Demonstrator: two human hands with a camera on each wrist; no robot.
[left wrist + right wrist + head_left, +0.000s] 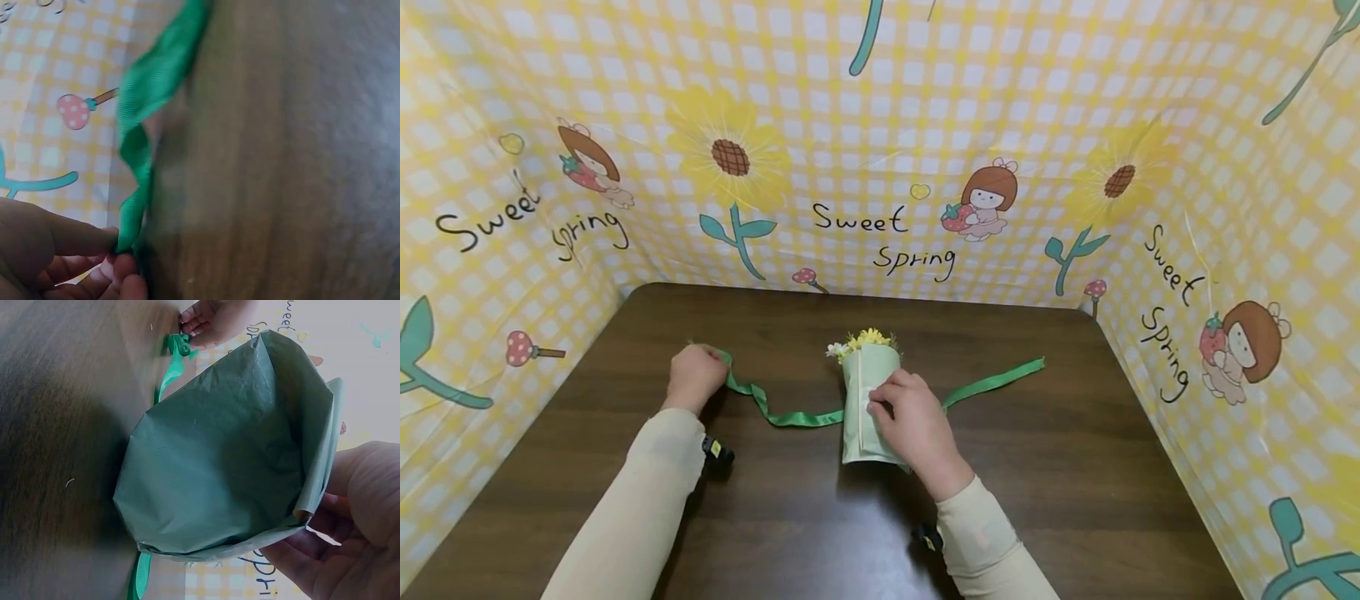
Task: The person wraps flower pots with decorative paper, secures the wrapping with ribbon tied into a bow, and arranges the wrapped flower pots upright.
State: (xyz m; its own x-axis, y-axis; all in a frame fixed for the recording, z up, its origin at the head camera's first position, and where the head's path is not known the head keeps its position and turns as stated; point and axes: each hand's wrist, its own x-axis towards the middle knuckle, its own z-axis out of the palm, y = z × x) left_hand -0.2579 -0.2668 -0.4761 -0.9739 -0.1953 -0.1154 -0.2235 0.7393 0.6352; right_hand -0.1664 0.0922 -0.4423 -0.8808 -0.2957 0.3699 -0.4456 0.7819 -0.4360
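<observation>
A small bouquet (871, 417) in pale green wrapping paper lies on the table, its yellow and white flowers (868, 339) at the far end. My right hand (919, 429) is over the paper's right side, with curled fingers and thumb holding it near the upright seam. From the right wrist view, the wrap's open lower end (212, 462) faces the camera beside the fingers. A green ribbon (805, 418) passes beneath the bouquet and sticks out on both sides. At the far left, my left hand (696, 375) pinches the ribbon's left end between thumb and fingers.
The dark wooden table (775, 517) is bordered by a yellow checked cloth (865, 142) at the back and sides. The ribbon's right tail (1000, 381) lies on the wood. A dark wrist camera (717, 458) sits by the left sleeve.
</observation>
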